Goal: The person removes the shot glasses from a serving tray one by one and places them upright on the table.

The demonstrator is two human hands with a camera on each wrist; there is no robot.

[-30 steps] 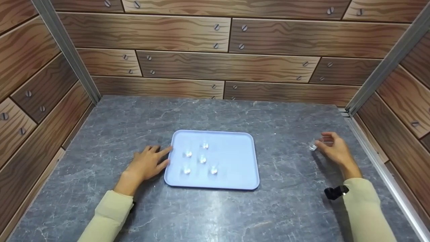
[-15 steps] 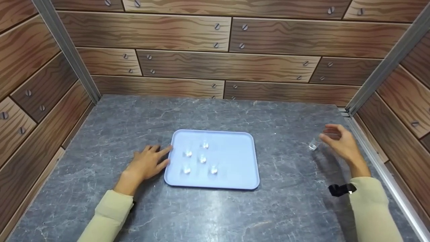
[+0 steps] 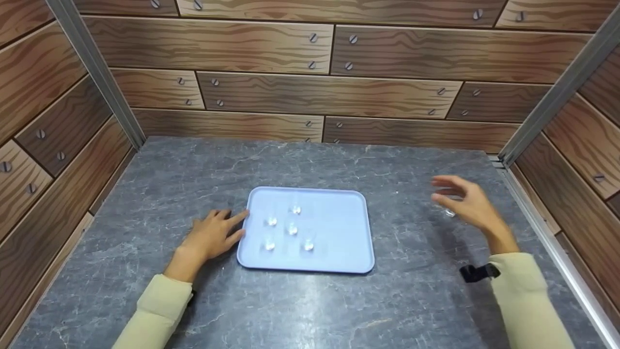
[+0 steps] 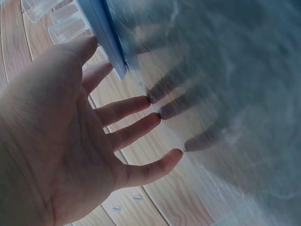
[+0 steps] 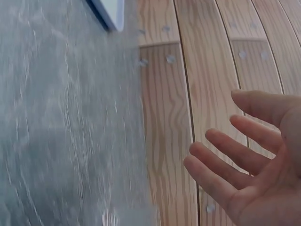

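Observation:
My left hand (image 3: 210, 237) lies at the left side of a pale blue tray (image 3: 339, 232), its thumb and index finger touching the rim. In the left wrist view the other fingertips (image 4: 157, 117) rest on the tabletop, fingers straight. Several small clear cups, one of them a front cup (image 3: 308, 245), stand in the tray's left half. At the right, my right hand (image 3: 472, 203) is raised with fingers relaxed and nothing in them. Just under it, a single clear cup (image 3: 450, 213) stands on the table, partly hidden by the hand.
The tabletop (image 3: 310, 310) is grey and marble-patterned, with glare near the front. Wood-patterned walls (image 3: 266, 94) enclose the back and both sides. A metal rail (image 3: 557, 247) runs along the right edge.
My right hand drew away from the lone cup to the right, then rose and shifted left above it. The cup stayed put. My left hand and the tray have not moved.

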